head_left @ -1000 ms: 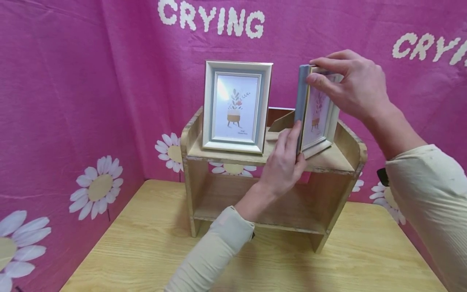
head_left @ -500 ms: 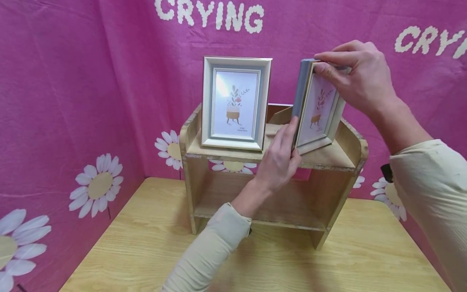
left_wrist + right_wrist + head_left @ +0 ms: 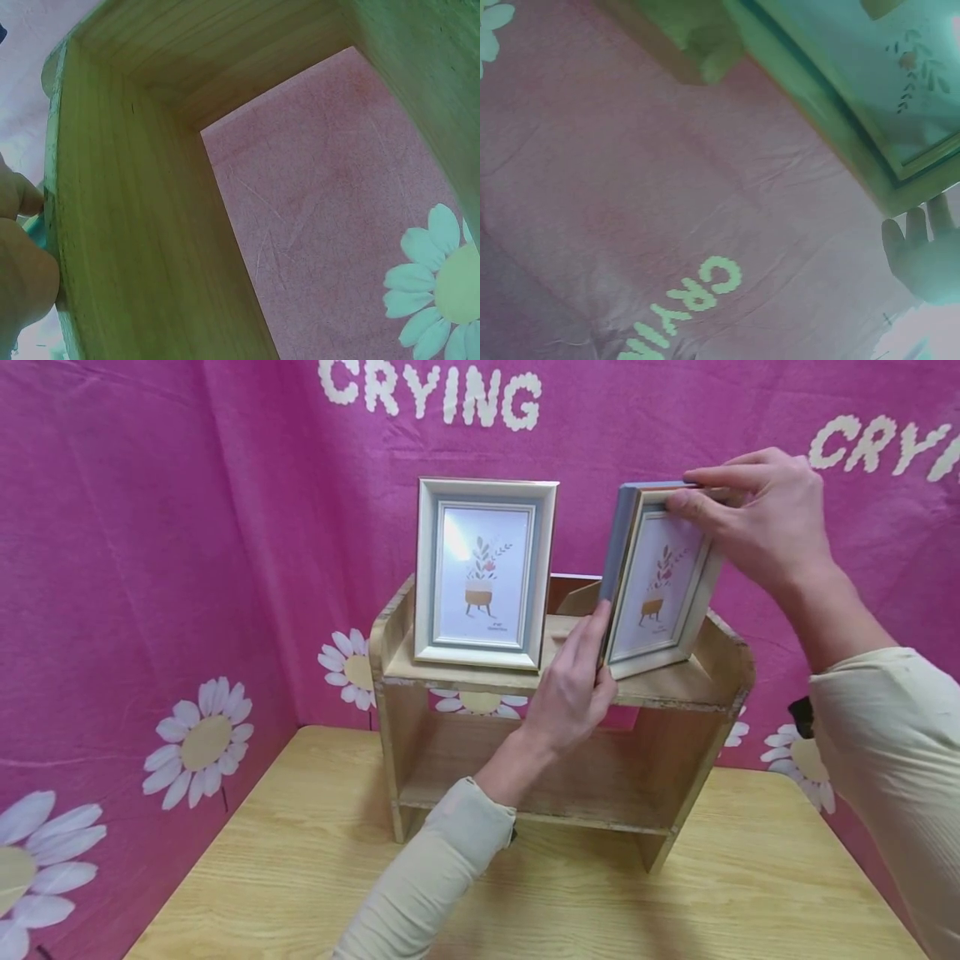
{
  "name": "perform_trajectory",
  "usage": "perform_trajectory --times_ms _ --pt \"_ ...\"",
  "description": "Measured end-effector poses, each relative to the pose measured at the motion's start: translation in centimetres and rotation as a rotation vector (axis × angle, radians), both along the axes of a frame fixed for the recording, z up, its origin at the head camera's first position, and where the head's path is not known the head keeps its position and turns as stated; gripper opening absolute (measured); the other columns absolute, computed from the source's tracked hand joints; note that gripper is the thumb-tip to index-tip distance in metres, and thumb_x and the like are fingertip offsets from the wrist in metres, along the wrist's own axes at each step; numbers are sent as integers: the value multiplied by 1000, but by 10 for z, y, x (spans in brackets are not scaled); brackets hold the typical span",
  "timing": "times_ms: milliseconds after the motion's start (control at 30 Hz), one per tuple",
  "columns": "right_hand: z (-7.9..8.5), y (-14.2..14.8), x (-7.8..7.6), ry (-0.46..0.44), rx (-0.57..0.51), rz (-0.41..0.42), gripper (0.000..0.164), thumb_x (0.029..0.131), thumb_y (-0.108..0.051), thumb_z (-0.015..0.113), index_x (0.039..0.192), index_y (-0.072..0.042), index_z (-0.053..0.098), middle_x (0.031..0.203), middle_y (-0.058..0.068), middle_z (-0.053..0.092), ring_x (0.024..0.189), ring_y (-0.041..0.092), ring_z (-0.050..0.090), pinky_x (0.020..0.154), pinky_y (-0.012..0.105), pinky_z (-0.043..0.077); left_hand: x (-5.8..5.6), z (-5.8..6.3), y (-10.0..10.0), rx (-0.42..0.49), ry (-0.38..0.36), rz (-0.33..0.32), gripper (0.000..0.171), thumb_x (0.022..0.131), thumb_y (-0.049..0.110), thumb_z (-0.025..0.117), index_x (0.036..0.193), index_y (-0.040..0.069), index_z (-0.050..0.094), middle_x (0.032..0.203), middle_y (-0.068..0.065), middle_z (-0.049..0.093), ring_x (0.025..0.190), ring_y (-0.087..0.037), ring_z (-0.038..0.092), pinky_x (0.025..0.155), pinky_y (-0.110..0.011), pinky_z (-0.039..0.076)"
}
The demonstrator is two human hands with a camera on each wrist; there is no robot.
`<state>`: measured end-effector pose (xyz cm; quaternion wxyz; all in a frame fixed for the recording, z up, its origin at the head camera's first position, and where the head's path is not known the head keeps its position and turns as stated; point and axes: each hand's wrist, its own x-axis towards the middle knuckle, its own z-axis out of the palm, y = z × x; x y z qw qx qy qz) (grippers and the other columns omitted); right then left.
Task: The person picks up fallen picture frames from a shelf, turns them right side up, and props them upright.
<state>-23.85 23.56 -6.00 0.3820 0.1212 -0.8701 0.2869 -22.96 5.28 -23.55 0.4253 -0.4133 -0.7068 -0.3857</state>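
Note:
On the right of the wooden shelf's top board, a picture frame with a potted-plant print stands turned at an angle. My right hand pinches its top edge near the right corner, thumb in front and fingers above. Low on the same frame, my left hand grips the left edge at the bottom corner. A matching picture frame stands upright to the left, facing forward. In the right wrist view, fingertips of the right hand meet the frame's border. The left wrist view catches part of the left hand.
The small two-tier wooden shelf has raised side panels and stands on a light wood table. A thin wooden piece shows behind the frames. A pink cloth with daisies and lettering hangs behind and to the left.
The right picture frame has swung round to show more of its front. My right hand has shifted right along its top edge. The left frame stays put.

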Motion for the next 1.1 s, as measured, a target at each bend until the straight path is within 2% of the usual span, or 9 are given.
perform_trajectory --times_ms 100,300,467,600,800,967,1100 --pt "-3 5 -1 -36 -34 -20 45 84 -41 78 120 -14 71 98 -20 50 91 -10 39 75 15 31 -1 -1 1 -4 -1 -11 74 78 -16 58 147 -12 29 134 -28 51 117 -33 59 98 -16 47" --pt "-8 12 -4 -75 -92 -14 47 85 -41 77 122 -14 70 106 -18 50 99 -8 38 83 17 32 -1 -3 1 -3 -20 -26 74 78 -16 58 147 -11 30 137 -29 50 117 -33 59 93 -14 49" --pt "-10 14 -6 -109 -148 16 45 85 -40 77 123 -15 70 101 -21 49 99 -6 41 75 12 38 0 -4 1 7 -41 -45 75 79 -17 58 147 -11 29 139 -29 49 119 -34 59 92 -13 49" --pt "-10 14 -5 -105 -128 4 44 88 -38 75 124 -15 69 98 -21 46 95 -6 41 69 11 39 -1 -4 1 10 -32 -39 74 79 -16 58 147 -11 30 137 -29 50 118 -33 60 95 -14 48" --pt "-8 16 -4 -116 -112 -22 45 90 -38 72 127 -14 67 97 -19 40 91 -5 39 65 12 39 -2 -3 1 4 -8 6 71 82 -15 57 147 -12 30 135 -28 52 114 -30 59 99 -16 47" --pt "-5 17 -3 -125 -118 -22 45 89 -39 72 126 -15 68 96 -18 38 90 -5 38 64 15 39 -2 -1 2 3 -28 16 70 85 -15 56 148 -12 28 136 -28 51 116 -30 59 101 -18 45" --pt "-5 17 -4 -76 -114 -17 41 88 -37 74 122 -13 71 93 -18 40 90 -6 35 64 20 36 -1 1 2 27 -62 11 70 85 -17 54 149 -12 27 137 -28 51 119 -32 59 104 -19 43"
